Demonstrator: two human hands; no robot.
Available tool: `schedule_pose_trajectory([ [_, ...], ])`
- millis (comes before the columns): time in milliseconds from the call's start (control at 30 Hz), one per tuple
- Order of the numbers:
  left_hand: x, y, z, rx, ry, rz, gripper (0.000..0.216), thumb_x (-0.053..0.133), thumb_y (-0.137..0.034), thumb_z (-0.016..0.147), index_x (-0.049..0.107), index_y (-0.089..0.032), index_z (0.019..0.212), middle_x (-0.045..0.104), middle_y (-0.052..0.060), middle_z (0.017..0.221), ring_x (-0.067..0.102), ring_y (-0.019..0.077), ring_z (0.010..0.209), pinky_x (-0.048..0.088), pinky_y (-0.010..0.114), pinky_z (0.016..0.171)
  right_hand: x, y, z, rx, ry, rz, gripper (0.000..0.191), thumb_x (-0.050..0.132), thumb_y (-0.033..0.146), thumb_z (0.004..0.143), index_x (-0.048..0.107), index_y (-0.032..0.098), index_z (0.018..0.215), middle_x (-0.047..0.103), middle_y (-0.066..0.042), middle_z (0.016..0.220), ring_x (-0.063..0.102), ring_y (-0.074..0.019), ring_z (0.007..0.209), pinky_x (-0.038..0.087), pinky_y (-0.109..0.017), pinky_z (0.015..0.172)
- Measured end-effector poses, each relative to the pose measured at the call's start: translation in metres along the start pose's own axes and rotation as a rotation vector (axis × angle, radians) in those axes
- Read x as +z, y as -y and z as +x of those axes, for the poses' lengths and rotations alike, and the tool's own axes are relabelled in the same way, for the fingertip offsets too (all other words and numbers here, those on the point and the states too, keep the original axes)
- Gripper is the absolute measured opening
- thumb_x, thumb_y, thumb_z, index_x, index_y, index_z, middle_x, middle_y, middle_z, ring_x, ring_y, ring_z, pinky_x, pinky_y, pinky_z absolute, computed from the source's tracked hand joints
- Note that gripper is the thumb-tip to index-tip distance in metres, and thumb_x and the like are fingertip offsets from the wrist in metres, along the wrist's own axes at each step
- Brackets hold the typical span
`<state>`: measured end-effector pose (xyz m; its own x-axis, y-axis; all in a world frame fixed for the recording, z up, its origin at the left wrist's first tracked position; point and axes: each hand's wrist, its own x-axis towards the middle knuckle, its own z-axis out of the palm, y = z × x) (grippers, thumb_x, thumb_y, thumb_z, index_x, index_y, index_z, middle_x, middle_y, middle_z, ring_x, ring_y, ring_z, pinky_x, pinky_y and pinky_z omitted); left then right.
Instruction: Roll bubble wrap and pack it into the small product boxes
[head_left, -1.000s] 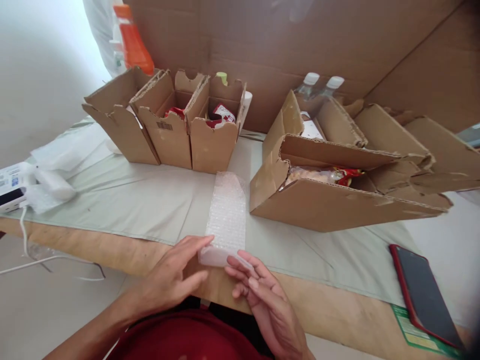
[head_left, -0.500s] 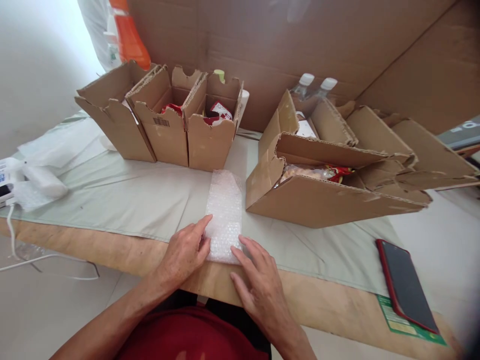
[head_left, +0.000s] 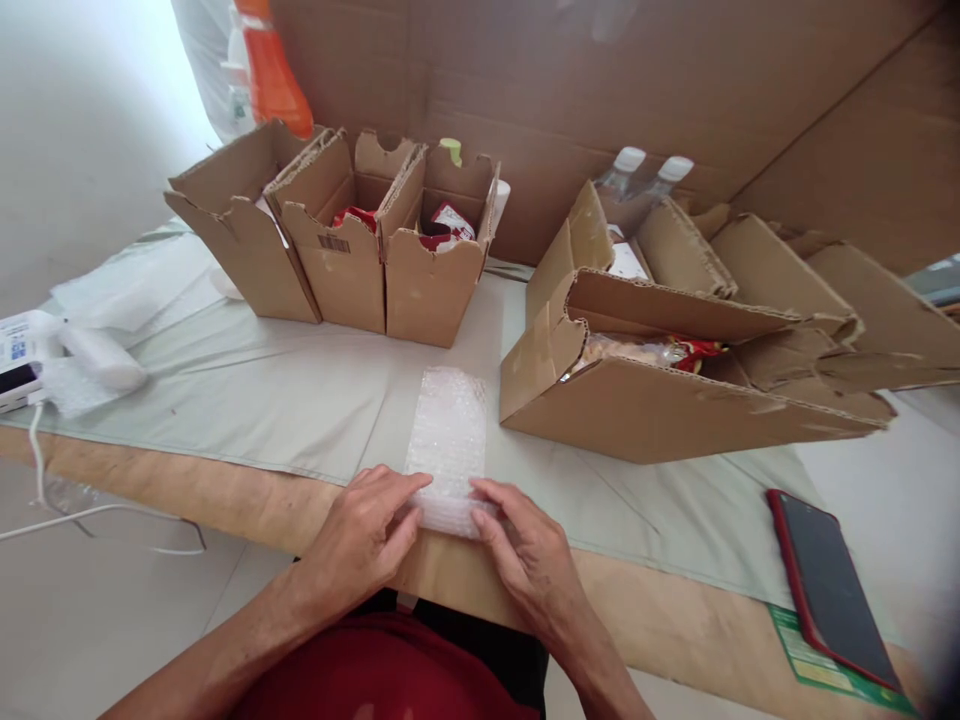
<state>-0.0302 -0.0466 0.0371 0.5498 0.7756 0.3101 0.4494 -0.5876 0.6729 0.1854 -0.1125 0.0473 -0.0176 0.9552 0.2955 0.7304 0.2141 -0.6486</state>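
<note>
Bubble wrap [head_left: 448, 432], near end pinched by left hand [head_left: 361, 540] and right hand [head_left: 529, 562]; carton [head_left: 346, 292] barcode illegible.

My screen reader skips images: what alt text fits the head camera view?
The left hand and right hand press the near end of a bubble wrap strip on a cloth-covered table. Open cardboard boxes stand behind it; a red-cased phone lies to the right.

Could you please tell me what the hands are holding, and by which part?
The left hand and right hand both pinch the clear bubble-wrap strip by its near end, one at each corner.
</note>
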Motion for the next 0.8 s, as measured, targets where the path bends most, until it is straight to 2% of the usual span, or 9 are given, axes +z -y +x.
schedule_pose_trajectory([
  [67,0.006,0.006,0.006,-0.027,-0.021,0.074,0.029,0.052,-0.013,0.094,0.064,-0.017,0.12,0.071,0.005,0.086,0.063,0.0203,0.076,0.054,0.036,0.071,0.001,-0.001,-0.001,-0.063,-0.148,-0.102,0.024,0.055,0.02,0.101,0.064,0.021,0.123,0.073,-0.009,0.113,0.069,-0.022,0.103,0.055,-0.036,0.088],
  [133,0.011,0.011,0.011,-0.019,-0.028,0.159,0.029,0.053,-0.013,0.093,0.064,-0.016,0.119,0.07,0.006,0.086,0.063,0.0221,0.077,0.055,0.037,0.071,0.003,-0.004,-0.004,-0.148,-0.198,-0.197,0.025,0.057,0.016,0.099,0.063,0.021,0.123,0.071,-0.01,0.114,0.066,-0.0229,0.105,0.052,-0.038,0.089],
  [200,0.013,0.014,0.013,-0.019,-0.036,0.207,0.03,0.052,-0.013,0.093,0.064,-0.016,0.12,0.069,0.008,0.091,0.065,0.0245,0.084,0.057,0.04,0.075,0.006,-0.006,-0.006,-0.212,-0.125,-0.248,0.026,0.058,0.014,0.097,0.064,0.02,0.121,0.072,-0.01,0.114,0.065,-0.0254,0.109,0.051,-0.041,0.09],
  [267,0.012,0.012,0.011,-0.012,-0.053,0.2,0.03,0.053,-0.014,0.094,0.063,-0.018,0.122,0.068,0.012,0.108,0.065,0.0267,0.099,0.057,0.043,0.085,0.009,-0.007,-0.007,-0.245,-0.027,-0.267,0.026,0.057,0.013,0.097,0.065,0.02,0.121,0.073,-0.01,0.117,0.063,-0.0291,0.117,0.049,-0.045,0.092],
  [367,0.003,0.004,0.002,0.054,0.003,0.12,0.032,0.059,-0.017,0.094,0.06,-0.02,0.125,0.063,0.014,0.126,0.059,0.0291,0.116,0.052,0.047,0.098,0.009,-0.007,-0.004,-0.236,0.024,-0.205,0.026,0.053,0.011,0.098,0.065,0.02,0.119,0.076,-0.009,0.113,0.064,-0.0285,0.119,0.05,-0.046,0.093],
  [500,-0.006,-0.001,-0.003,0.086,0.096,-0.015,0.037,0.054,-0.011,0.095,0.056,-0.021,0.13,0.069,0.009,0.11,0.061,0.0254,0.107,0.052,0.045,0.094,0.003,-0.006,-0.003,-0.129,0.086,-0.013,0.024,0.054,0.017,0.1,0.067,0.023,0.118,0.076,-0.006,0.106,0.069,-0.0228,0.102,0.054,-0.04,0.088],
  [633,0.003,0.01,0.009,0.013,0.037,0.02,0.033,0.052,-0.013,0.097,0.058,-0.018,0.129,0.07,0.007,0.095,0.063,0.0227,0.088,0.055,0.041,0.081,0.003,-0.009,-0.006,-0.119,-0.058,-0.111,0.028,0.055,0.021,0.1,0.062,0.023,0.128,0.072,-0.01,0.118,0.067,-0.025,0.109,0.053,-0.042,0.091],
  [700,0.009,0.016,0.016,0.002,0.0,0.093,0.032,0.053,-0.014,0.096,0.06,-0.017,0.127,0.07,0.009,0.1,0.064,0.025,0.092,0.056,0.043,0.082,0.007,-0.012,-0.007,-0.17,-0.084,-0.204,0.031,0.057,0.022,0.099,0.061,0.021,0.13,0.07,-0.012,0.125,0.063,-0.0275,0.116,0.051,-0.044,0.094],
  [800,0.009,0.018,0.019,0.021,-0.042,0.139,0.031,0.055,-0.015,0.095,0.061,-0.017,0.125,0.066,0.014,0.119,0.062,0.0292,0.109,0.054,0.048,0.093,0.012,-0.014,-0.004,-0.238,0.006,-0.287,0.028,0.056,0.016,0.097,0.064,0.02,0.124,0.07,-0.012,0.125,0.061,-0.0301,0.12,0.049,-0.046,0.094],
])
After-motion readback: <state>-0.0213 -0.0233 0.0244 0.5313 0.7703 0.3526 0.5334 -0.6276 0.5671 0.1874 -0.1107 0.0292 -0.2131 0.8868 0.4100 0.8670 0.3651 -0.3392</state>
